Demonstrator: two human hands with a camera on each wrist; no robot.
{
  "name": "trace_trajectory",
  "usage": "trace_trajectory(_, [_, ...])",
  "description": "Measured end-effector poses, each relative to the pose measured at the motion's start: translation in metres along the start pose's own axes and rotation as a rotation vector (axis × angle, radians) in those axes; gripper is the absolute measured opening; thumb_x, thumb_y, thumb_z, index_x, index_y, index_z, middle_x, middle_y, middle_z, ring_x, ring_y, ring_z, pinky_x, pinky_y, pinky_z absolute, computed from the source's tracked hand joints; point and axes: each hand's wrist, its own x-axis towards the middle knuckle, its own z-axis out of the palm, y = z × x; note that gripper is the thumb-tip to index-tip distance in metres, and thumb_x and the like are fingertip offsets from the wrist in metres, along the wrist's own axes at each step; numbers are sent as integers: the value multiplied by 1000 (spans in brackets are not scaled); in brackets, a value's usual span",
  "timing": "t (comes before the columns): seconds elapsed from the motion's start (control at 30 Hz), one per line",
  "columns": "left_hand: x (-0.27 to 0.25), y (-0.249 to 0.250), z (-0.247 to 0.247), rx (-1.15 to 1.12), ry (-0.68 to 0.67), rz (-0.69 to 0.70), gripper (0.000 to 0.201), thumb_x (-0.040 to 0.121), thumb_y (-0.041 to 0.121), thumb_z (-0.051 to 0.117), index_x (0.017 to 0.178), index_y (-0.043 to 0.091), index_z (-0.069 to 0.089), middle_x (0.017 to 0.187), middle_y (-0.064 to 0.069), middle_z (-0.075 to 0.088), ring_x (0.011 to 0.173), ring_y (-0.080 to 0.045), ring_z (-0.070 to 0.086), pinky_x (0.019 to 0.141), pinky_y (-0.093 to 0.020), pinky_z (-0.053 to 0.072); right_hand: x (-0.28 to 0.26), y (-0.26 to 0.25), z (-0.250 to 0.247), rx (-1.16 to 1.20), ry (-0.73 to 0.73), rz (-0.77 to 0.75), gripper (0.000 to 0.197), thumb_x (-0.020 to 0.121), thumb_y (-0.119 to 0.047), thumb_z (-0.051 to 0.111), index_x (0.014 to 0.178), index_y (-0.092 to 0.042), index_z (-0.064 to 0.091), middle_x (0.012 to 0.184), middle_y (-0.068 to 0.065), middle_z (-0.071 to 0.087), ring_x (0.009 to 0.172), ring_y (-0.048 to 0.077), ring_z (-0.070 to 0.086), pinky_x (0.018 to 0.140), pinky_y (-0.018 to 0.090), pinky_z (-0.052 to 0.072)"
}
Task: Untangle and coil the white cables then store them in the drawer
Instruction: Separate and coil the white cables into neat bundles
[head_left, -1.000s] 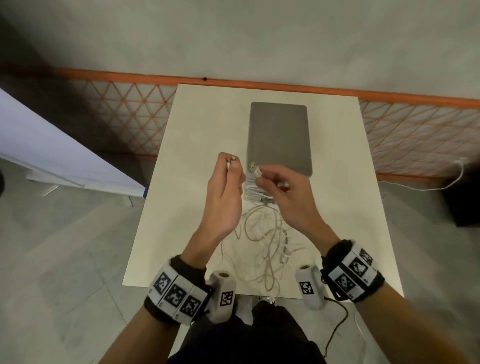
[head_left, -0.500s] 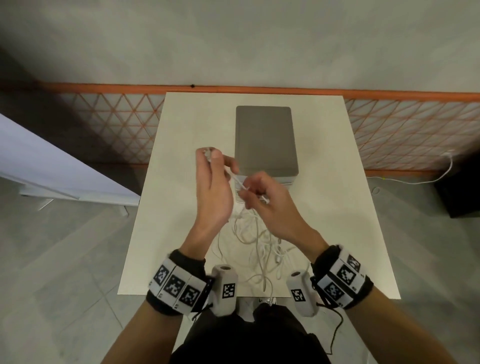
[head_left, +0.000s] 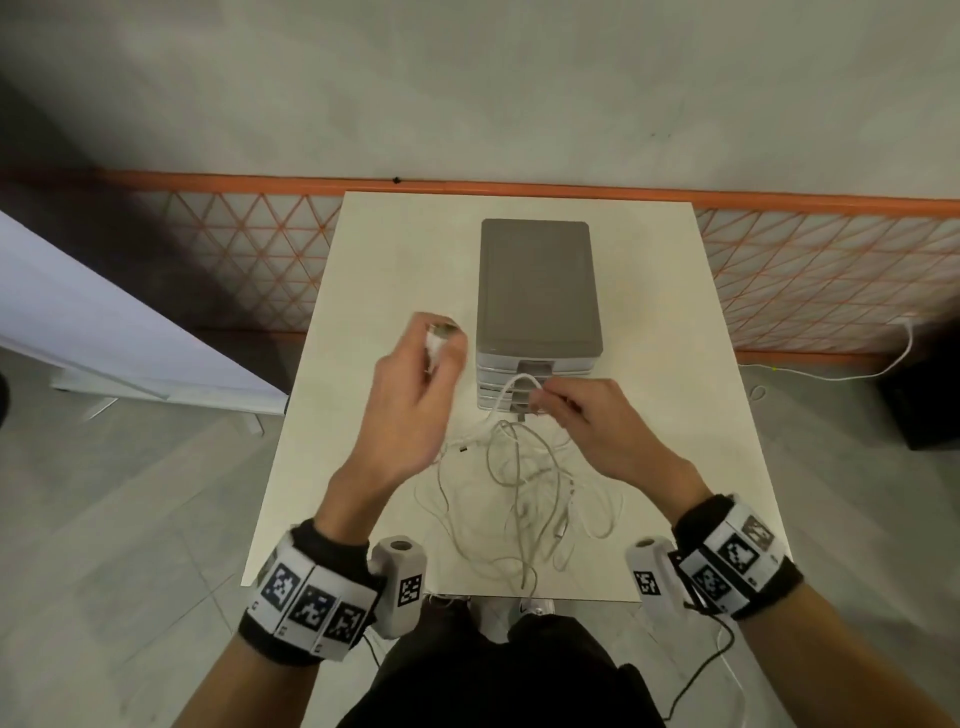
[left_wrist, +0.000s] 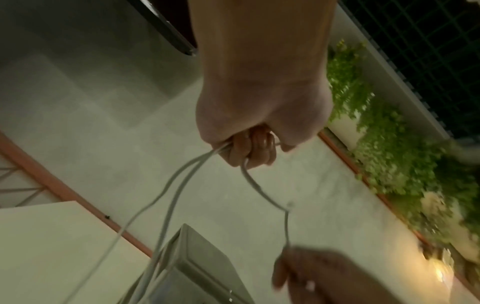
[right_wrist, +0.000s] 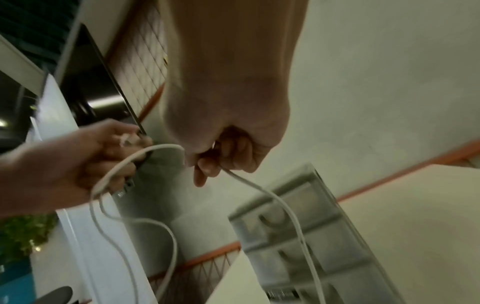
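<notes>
A tangle of white cables (head_left: 524, 499) lies on the cream table (head_left: 675, 322) in front of a grey drawer unit (head_left: 537, 283). My left hand (head_left: 415, 395) is raised left of the unit and grips loops of white cable (left_wrist: 182, 181) with a plug end at its top. My right hand (head_left: 582, 415) pinches a strand of the same cable (right_wrist: 272, 201) just in front of the drawer fronts (head_left: 530, 379). An arc of cable (head_left: 519, 384) runs between the two hands. The drawers look closed.
An orange lattice fence (head_left: 831, 270) runs behind the table. A white board (head_left: 104, 332) leans at the left. Another white cord (head_left: 852, 371) trails on the floor at the right. Bare tabletop lies on either side of the drawer unit.
The hands have drawn apart: my left hand lifted away to the left with its loops, and my right hand moved right and down along the strand.
</notes>
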Motion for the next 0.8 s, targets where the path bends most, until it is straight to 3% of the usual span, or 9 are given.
trace_trajectory(0.07, [-4, -1, 6, 98, -161, -24, 18, 97, 43, 56, 102, 26, 58, 52, 10, 42, 45, -8, 34, 47, -28, 31, 4, -19, -10, 0, -9, -46, 35, 102, -22, 53, 68, -26, 54, 59, -21, 54, 56, 3, 50, 54, 14, 32])
trace_trajectory(0.17, [-5, 1, 12, 176, -238, -2, 20, 97, 44, 57, 95, 27, 66, 50, 8, 44, 46, -11, 38, 52, -28, 32, 8, -37, -23, 5, -15, -92, 35, 101, -27, 52, 70, -14, 59, 55, -8, 47, 52, 11, 41, 52, 18, 30])
trace_trajectory(0.33, [-9, 16, 6, -101, -98, 32, 29, 100, 22, 54, 73, 20, 63, 51, 13, 46, 47, -5, 33, 50, -19, 28, 11, -34, -17, 6, 15, -139, 31, 99, -25, 57, 74, -8, 61, 58, -9, 49, 55, 11, 44, 53, 19, 32])
trace_trajectory(0.4, [-9, 23, -3, -212, 13, 29, 31, 100, 21, 55, 70, 20, 62, 52, 4, 44, 46, -7, 32, 48, -18, 27, 10, -17, -6, 0, 8, -102, 35, 101, -26, 53, 74, -4, 57, 61, -5, 53, 57, 11, 46, 54, 23, 36])
trace_trajectory(0.47, [-9, 26, -15, -288, 112, 28, 30, 99, 23, 55, 70, 18, 61, 52, -8, 40, 45, -10, 31, 45, -21, 25, 7, 4, 5, 36, 11, -50, 33, 102, -23, 53, 76, -4, 59, 65, -6, 56, 59, 6, 49, 56, 16, 37])
trace_trajectory(0.57, [-12, 30, -29, -370, 169, 48, 31, 97, 27, 54, 69, 18, 61, 48, 14, 41, 43, -4, 32, 46, -17, 26, 2, 31, 17, 100, 45, 55, 29, 102, -19, 53, 76, -10, 61, 68, -11, 60, 60, 0, 52, 57, 11, 36])
trace_trajectory(0.63, [-16, 33, -31, -414, 175, 61, 30, 94, 31, 54, 66, 25, 63, 48, 17, 42, 42, -1, 32, 45, -15, 26, 3, 42, 24, 108, 77, 105, 30, 103, -22, 51, 77, -11, 62, 67, -10, 60, 56, 3, 52, 56, 12, 38])
trace_trajectory(0.73, [-20, 31, -31, -480, 182, 70, 30, 93, 29, 52, 65, 28, 64, 50, 19, 48, 43, 1, 35, 45, -12, 27, 14, 48, 26, 123, 132, 174, 30, 104, -24, 49, 83, -8, 63, 59, 0, 59, 45, 8, 48, 50, 25, 46])
trace_trajectory(0.8, [-21, 29, -33, -478, 168, 61, 31, 94, 28, 52, 65, 27, 64, 50, 19, 47, 43, 1, 34, 45, -12, 27, 22, 47, 21, 124, 185, 168, 28, 104, -20, 47, 84, -6, 61, 57, 2, 59, 43, 10, 53, 49, 23, 49])
